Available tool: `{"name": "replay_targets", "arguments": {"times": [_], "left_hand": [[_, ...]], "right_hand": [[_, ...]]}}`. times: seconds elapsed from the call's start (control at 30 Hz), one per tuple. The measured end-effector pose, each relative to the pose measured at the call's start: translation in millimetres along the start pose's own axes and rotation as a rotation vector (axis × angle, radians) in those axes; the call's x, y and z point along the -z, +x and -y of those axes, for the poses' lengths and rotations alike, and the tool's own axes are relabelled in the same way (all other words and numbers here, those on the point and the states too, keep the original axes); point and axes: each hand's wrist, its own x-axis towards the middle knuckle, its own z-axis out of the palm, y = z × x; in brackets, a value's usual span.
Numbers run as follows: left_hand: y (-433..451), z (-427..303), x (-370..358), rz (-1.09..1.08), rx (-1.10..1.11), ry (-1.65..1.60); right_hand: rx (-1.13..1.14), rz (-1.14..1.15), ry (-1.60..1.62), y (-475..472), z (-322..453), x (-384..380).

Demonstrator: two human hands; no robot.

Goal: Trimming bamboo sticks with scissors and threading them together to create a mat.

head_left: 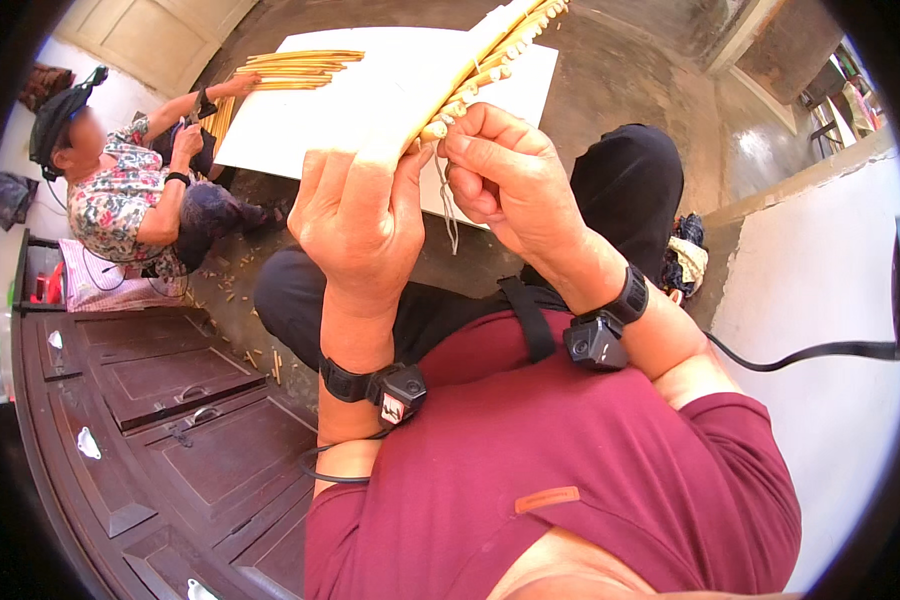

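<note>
A row of thin yellow-brown canes (487, 64), bound side by side with cord, slants up from my hands to the top of the view. My left hand (364, 202) grips its lower end, thumb by the cut cane ends. At that same end my right hand (499, 169) has fingers curled and pinched near the last cane; a grey cord (446, 206) hangs between the two hands. What exactly the right fingertips pinch is hidden, though the cord runs beside them. Beneath the canes lies a white board (375, 67).
At the left a seated co-worker (120, 202) has one hand on loose canes (300, 69) on the board's far side and holds a tool in the other. Short cane offcuts (276, 366) litter the floor beside a dark wooden cabinet (195, 420). Cloths (688, 255) lie by the right wall.
</note>
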Motion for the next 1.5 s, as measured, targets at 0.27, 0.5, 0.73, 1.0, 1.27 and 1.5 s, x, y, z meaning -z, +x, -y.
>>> {"name": "replay_targets", "arguments": {"times": [0.27,0.5,0.73,1.0,1.27,1.5], "left_hand": [[-14.9,-3.2,-6.3,0.042,-0.029,-0.011],[-29.8,-5.7,-16.2,0.061,-0.006,-0.044],[-51.3,1.4,-16.0,0.134,0.015,-0.016],[-144.9,36.8,-8.9,0.257,0.196,-0.017],[-245.3,71.7,-11.4,-0.299,2.040,-1.151],[-328.2,140.4,-13.7,-0.220,2.101,-1.036]], "right_hand": [[0.002,-0.040,0.094,-9.9,0.2,4.4],[-0.064,-0.107,0.108,-9.6,-1.4,16.9],[-0.130,0.065,0.227,-6.1,-5.0,31.5],[-0.480,-0.098,0.017,15.3,-86.2,101.2],[-0.762,-0.188,0.176,14.0,-218.9,121.8],[-0.775,0.472,-1.335,36.5,-224.8,134.3]]}}
